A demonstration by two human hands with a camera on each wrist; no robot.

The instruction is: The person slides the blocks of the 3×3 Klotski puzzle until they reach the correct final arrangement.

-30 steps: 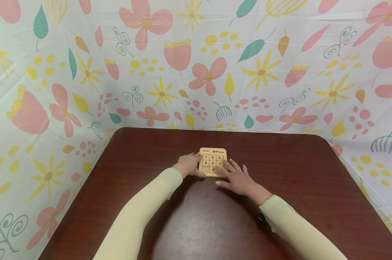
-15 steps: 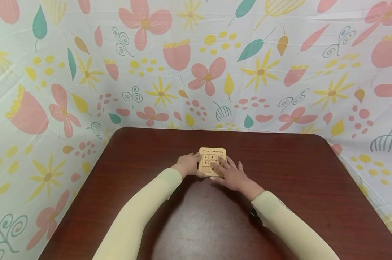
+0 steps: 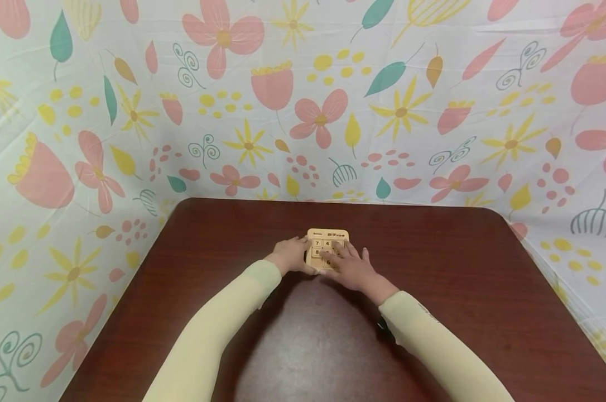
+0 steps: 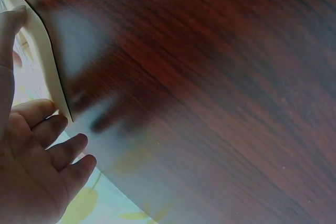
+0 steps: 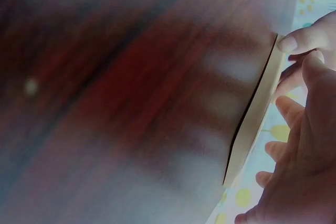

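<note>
A wooden number slide puzzle (image 3: pixel 320 232) lies on the table, its numbered tiles facing up; 7, 4, 8 and 6 can be read in the head view. My left hand (image 3: pixel 289 255) grips its left side, with the thumb at the lower left corner and the index finger farther up the edge. From the right, my right hand (image 3: pixel 357 273) reaches over the tiles with its fingers extended, covering the right column and part of the 5. In the right wrist view, the right fingers spread over the puzzle's pale edge (image 5: pixel 256 116).
The dark red-brown wooden table (image 3: pixel 303 346) has rounded far corners and a glossy patch of light near the front. Behind it and at its sides hangs a white cloth (image 3: pixel 363 33) printed with flowers and leaves.
My right hand has slid left over the puzzle, so its fingers now cover the 1 and 2 tiles. The left hand has stayed in place on the left edge.
</note>
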